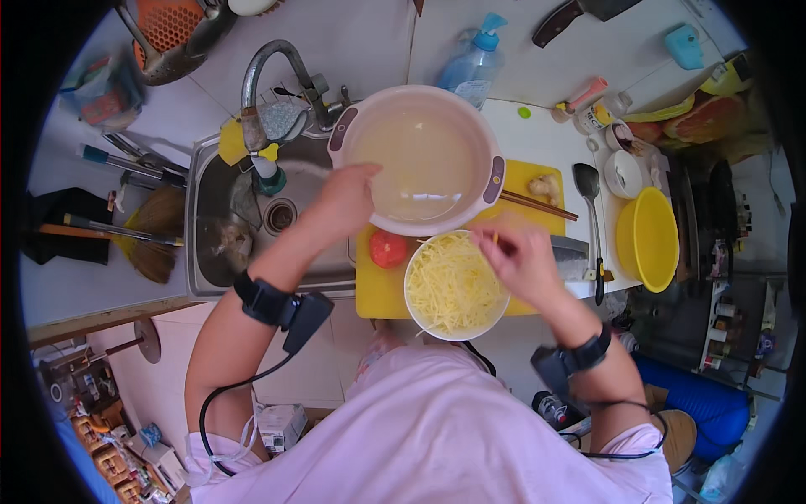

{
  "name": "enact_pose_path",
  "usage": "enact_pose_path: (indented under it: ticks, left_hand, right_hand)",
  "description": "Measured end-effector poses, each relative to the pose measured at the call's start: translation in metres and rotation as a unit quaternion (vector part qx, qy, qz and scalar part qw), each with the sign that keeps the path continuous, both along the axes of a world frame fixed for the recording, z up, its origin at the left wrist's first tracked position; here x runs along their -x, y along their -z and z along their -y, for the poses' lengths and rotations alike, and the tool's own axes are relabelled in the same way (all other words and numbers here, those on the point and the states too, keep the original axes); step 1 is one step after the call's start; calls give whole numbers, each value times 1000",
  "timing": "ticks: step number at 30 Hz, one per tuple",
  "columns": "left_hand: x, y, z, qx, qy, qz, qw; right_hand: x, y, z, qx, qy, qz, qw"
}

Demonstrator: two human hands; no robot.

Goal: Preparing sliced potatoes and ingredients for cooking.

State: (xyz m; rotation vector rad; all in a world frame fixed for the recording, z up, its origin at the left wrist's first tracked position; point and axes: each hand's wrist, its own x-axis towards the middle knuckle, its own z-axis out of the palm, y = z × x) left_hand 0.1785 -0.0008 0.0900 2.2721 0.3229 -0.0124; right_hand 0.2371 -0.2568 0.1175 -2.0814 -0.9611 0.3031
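A pale pink plastic basin (419, 113) with purple-grey handle grips holds cloudy liquid. My left hand (345, 196) grips its left front rim, the fingertips reaching over the inside edge. In front of the basin a white bowl (412, 315) is heaped with pale yellow shreds (454, 286), which look like shredded potato. My right hand (519, 255) is at the bowl's right edge, its fingertips drawn together; whether they pinch a small yellow piece is unclear. Beneath lies a yellow cutting board (383, 296). A tomato (388, 249) sits on it between basin and bowl.
Wooden chopsticks (540, 205), ginger (544, 187) and a partly hidden cleaver blade (568, 247) lie at the right. Beyond them are a black spatula (589, 189) and a yellow basin (648, 239). A steel sink (208, 252) with a tall faucet (252, 82) is at the left.
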Motion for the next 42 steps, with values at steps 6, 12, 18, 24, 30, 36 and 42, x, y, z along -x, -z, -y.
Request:
enact_pose_path:
  ticks: [6, 12, 18, 24, 30, 36, 42]
  left_hand:
    - [-70, 42, -39, -51, -43, -1, 998]
    - [-118, 58, -24, -152, 40, -192, 969]
    - [-123, 92, -16, -146, 4, -221, 964]
    - [-123, 92, -15, -154, 10, -244, 957]
    - [-123, 85, -19, -153, 80, -287, 942]
    - [-117, 99, -24, -112, 156, -314, 930]
    - [-101, 75, -10, -51, 191, -318, 927]
  right_hand:
    - [-123, 32, -76, 236, -121, 57, 962]
    - [-180, 101, -136, 250, -187, 72, 947]
    - [-186, 146, -181, 275, -158, 72, 945]
    - [-178, 148, -181, 301, -199, 105, 927]
    - [-168, 143, -162, 303, -223, 130, 917]
    - [-151, 136, -150, 301, -257, 67, 916]
    - [-131, 138, -137, 286, -260, 16, 922]
